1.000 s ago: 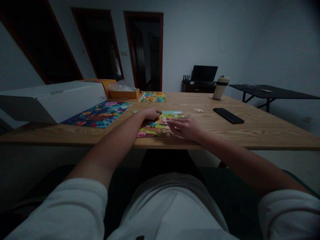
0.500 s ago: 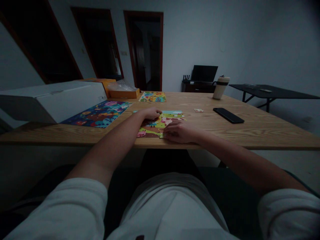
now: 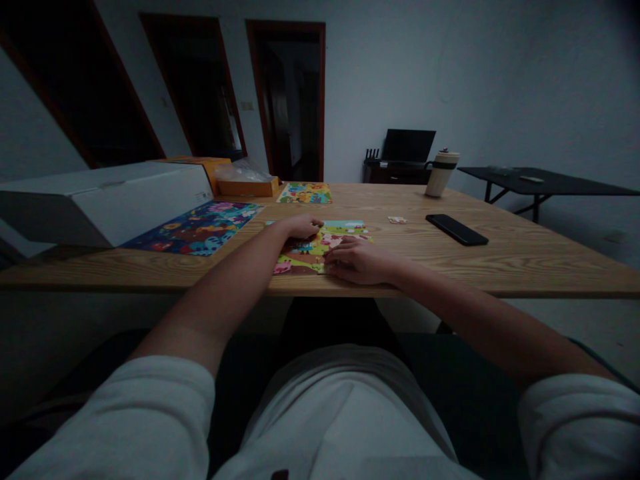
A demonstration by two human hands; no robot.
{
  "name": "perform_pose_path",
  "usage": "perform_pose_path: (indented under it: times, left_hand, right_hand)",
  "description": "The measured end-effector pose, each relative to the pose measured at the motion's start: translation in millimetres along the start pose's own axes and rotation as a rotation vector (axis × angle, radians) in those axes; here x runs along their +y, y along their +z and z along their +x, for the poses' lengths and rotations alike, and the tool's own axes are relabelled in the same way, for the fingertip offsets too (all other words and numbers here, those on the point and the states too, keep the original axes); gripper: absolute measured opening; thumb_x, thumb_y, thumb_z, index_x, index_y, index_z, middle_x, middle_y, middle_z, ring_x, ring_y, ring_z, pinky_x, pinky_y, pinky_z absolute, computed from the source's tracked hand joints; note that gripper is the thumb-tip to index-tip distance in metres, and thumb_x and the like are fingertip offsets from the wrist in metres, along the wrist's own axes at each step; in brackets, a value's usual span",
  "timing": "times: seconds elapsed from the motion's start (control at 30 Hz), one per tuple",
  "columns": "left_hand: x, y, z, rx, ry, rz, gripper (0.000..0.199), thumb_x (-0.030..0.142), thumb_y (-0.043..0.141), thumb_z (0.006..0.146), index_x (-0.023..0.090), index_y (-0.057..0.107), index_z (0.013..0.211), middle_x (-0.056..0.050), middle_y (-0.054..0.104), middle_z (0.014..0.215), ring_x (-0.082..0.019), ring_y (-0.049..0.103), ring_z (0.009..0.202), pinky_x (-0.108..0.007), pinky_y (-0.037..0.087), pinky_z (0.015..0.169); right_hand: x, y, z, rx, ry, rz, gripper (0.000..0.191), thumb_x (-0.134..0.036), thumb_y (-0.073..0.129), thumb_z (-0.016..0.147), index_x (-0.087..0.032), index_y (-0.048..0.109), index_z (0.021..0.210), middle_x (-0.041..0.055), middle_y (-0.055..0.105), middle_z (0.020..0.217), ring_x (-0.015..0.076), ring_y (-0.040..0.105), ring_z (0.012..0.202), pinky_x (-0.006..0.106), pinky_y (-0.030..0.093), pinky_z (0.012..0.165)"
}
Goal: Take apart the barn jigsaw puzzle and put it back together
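A brightly coloured jigsaw puzzle (image 3: 305, 257) with a farm-like picture lies flat near the table's front edge. My left hand (image 3: 303, 227) rests over its upper left part, fingers loosely bent and apart, with nothing visible in them. At the lower right, my right hand (image 3: 357, 261) has its bent fingers down on a puzzle piece (image 3: 321, 269) at the bottom edge; the hand covers most of that piece. Part of the picture is hidden beneath both hands.
One loose puzzle piece (image 3: 397, 220) lies right of the puzzle, near a black phone (image 3: 456, 229). Behind stands a lidded cup (image 3: 442, 175). Two other puzzle pictures, a dark blue one (image 3: 200, 227) and a yellow one (image 3: 305, 193), lie by a white box (image 3: 150, 193) and an orange tray (image 3: 247, 187).
My right hand has shifted slightly, and the piece under its fingers now sits closer against the puzzle's bottom edge. My left hand has stayed almost still.
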State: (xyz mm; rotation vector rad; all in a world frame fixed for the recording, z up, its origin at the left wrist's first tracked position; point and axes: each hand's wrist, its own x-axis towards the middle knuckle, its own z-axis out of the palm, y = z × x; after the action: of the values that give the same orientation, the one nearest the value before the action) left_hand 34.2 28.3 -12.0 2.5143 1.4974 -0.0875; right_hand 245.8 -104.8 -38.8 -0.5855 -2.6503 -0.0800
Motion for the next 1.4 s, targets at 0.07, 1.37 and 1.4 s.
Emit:
perform_pose_path:
  times: [0.07,1.37,1.4]
  left_hand:
    - [0.6,-0.2,-0.3,0.000,-0.004,-0.005,0.061,0.022,0.048,0.083,0.023,0.051,0.144,-0.008,0.066,0.127,-0.019,0.062,0.096,-0.025,0.047,0.080]
    - [19.1,-1.7,22.5,-0.181,0.012,0.121,0.108,0.090,0.028,0.075,0.027,0.007,0.159,-0.004,0.008,0.165,-0.031,0.012,0.150,-0.047,0.016,0.120]
    - [19.8,-1.8,26.1,-0.160,0.012,0.132,0.106,0.090,0.028,0.076,0.026,0.009,0.159,-0.005,0.011,0.165,-0.031,0.015,0.150,-0.046,0.018,0.119]
  right_hand:
    - [-0.4,0.1,0.3,-0.013,-0.001,-0.011,0.030,-0.033,0.052,0.097,-0.019,0.070,0.117,0.0114,0.073,0.109,0.0228,0.064,0.104,0.039,0.043,0.095]
    - [155.2,-72.6,-64.0,-0.548,0.914,-0.074,0.040,-0.032,0.061,0.086,-0.017,0.070,0.122,0.0116,0.074,0.103,0.0239,0.067,0.085,0.032,0.048,0.072]
    - [152.8,-74.6,-63.0,-0.573,0.910,-0.065,0.040,-0.036,0.061,0.086,-0.017,0.071,0.120,0.0111,0.075,0.099,0.0232,0.067,0.083,0.031,0.047,0.070]
